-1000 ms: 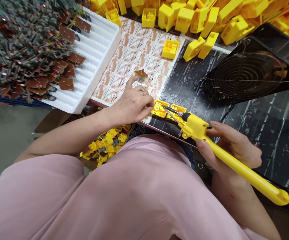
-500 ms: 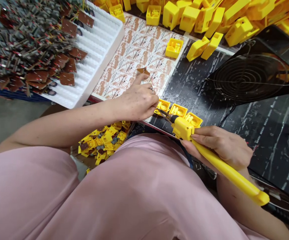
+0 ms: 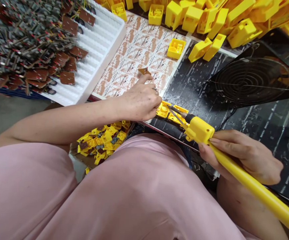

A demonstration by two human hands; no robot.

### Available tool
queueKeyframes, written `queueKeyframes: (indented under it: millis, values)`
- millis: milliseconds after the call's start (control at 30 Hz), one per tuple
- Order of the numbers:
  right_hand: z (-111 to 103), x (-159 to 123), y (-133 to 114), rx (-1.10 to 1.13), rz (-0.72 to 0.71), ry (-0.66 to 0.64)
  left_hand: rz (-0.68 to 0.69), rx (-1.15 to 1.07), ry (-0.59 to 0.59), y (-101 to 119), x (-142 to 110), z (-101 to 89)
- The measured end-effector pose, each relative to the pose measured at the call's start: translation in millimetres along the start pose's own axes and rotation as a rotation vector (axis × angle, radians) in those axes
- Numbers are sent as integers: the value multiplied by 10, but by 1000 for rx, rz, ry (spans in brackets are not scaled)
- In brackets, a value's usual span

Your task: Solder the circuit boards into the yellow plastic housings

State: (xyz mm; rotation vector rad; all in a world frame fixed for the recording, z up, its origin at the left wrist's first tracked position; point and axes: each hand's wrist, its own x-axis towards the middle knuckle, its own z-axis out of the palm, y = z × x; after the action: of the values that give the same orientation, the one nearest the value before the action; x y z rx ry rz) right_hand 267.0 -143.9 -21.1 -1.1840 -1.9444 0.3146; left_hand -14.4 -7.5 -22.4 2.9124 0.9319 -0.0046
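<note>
My right hand (image 3: 246, 155) is closed around the handle of a yellow soldering iron (image 3: 201, 128). Its dark metal tip and a thin guide beside it reach over a row of small open yellow plastic housings (image 3: 162, 110) at the table's front edge. At the left end of that row, my left hand (image 3: 144, 99) rests with curled fingers; the fingertips are hidden, so what they pinch is not visible. Just beyond its index finger lies a small brown circuit board (image 3: 144, 71) with thin wires.
A white foam tray (image 3: 104, 50) at left carries a heap of circuit boards (image 3: 29, 43). Several yellow cases (image 3: 193, 18) are piled at the back. A black fan (image 3: 249, 78) stands at right. Yellow parts (image 3: 107, 138) fill a box below the table edge.
My right hand has drawn the soldering iron back to the right, and its tip has come away from my left fingers. My left hand has stayed almost in place.
</note>
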Motion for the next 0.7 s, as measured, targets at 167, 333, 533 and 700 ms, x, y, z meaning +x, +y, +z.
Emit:
queueKeyframes:
  millis: [167, 333, 533, 700]
  values:
    - [149, -112, 99, -25, -39, 305, 15, 20, 39, 27, -56, -19]
    - [187, -262, 94, -58, 76, 393, -152, -184, 156, -326, -56, -145]
    - [111, -256, 75, -98, 65, 352, -183, -25, -100, -726, 276, -161]
    - [138, -244, 140, -138, 43, 312, -127, 87, -271, -751, 458, -158]
